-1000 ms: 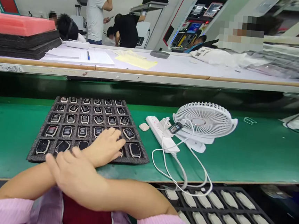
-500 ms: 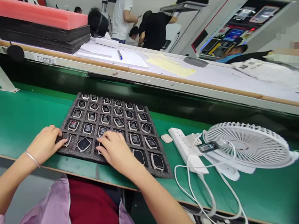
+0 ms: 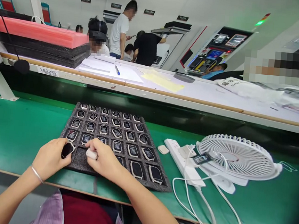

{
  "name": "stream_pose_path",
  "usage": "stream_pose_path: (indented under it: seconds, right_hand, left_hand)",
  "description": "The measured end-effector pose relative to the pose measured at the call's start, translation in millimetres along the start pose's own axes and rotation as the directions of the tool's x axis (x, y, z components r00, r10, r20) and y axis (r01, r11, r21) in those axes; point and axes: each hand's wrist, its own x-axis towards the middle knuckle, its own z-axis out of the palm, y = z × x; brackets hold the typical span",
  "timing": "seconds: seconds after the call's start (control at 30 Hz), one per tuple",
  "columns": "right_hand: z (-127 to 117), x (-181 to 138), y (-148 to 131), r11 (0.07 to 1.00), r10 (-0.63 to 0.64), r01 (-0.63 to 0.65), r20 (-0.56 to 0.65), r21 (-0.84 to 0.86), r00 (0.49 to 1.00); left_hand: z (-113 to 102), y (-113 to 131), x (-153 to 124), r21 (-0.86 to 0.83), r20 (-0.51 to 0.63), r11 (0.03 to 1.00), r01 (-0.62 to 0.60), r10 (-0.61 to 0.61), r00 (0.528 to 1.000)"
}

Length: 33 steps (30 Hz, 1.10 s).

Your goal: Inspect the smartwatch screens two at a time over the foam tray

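Observation:
A dark grey foam tray (image 3: pixel 81 159) lies on the green bench, its compartments holding several strapless smartwatches, many with lit text on their screens. At its front left corner, my left hand (image 3: pixel 51 155) is closed on a smartwatch (image 3: pixel 68 149) whose dark screen faces up. My right hand (image 3: pixel 106 159) pinches another smartwatch (image 3: pixel 91 154), turned so that its pale side or back shows, over the front row. Bare foam shows between the two hands. My right hand hides part of the front compartments. Dark-screened smartwatches (image 3: pixel 156 174) sit at the tray's front right.
Right of the tray are a small pale square piece (image 3: pixel 163 149), a white power strip (image 3: pixel 184 162) with looping cables, and a white fan (image 3: pixel 236 158). A raised shelf (image 3: pixel 131 80) behind carries foam slabs (image 3: pixel 41 33), papers and a pen. Several people are beyond it.
The front-row watch second from the left has left its compartment. Both hands now hold watches raised from the foam; my right hand has shifted left. The head view has tilted upward.

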Motion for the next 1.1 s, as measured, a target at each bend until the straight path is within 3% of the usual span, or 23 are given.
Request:
stream_pose_path:
  seconds: [0.07, 0.1, 0.17, 0.23, 0.3, 0.37, 0.5, 0.73, 1.1]
  right_hand:
    - [-14, 3, 6, 0.927, 0.12, -0.119, 0.02, 0.356, 0.993]
    - [-21, 6, 10, 0.845, 0.18, -0.183, 0.054, 0.502, 0.982]
    - [-36, 13, 19, 0.645, 0.275, -0.263, 0.103, 0.718, 0.956]
    - [-51, 20, 26, 0.463, 0.323, -0.26, 0.112, 0.847, 0.94]
    - [-63, 23, 32, 0.357, 0.33, -0.212, 0.089, 0.91, 0.94]
    - [-71, 22, 35, 0.325, 0.318, -0.156, 0.048, 0.933, 0.947]
    - [-72, 13, 44, 0.302, 0.33, -0.115, 0.009, 0.946, 0.944]
    - [-63, 7, 53, 0.217, 0.381, -0.177, 0.084, 0.96, 0.921]
    - [-63, 7, 54, 0.21, 0.396, -0.145, 0.052, 0.967, 0.917]
  left_hand:
    - [-4, 5, 10, -0.324, 0.021, 0.945, -0.035, 0.044, 0.999]
    - [-6, 9, 17, -0.512, 0.05, 0.858, -0.04, 0.077, 0.996]
    - [-12, 22, 35, -0.823, 0.122, 0.569, 0.009, 0.161, 0.979]
    - [-16, 40, 56, -0.949, 0.136, 0.308, 0.061, 0.23, 0.963]
    - [-17, 61, 75, -0.975, 0.121, 0.211, 0.067, 0.256, 0.959]
    - [-15, 81, 90, -0.973, 0.13, 0.22, 0.075, 0.248, 0.96]
    - [7, 101, 107, -0.931, 0.113, 0.362, 0.052, 0.15, 0.982]
    - [41, 89, 106, -0.814, -0.035, 0.574, -0.085, 0.097, 0.995]
    - [38, 87, 102, -0.704, -0.054, 0.707, -0.073, 0.049, 0.997]
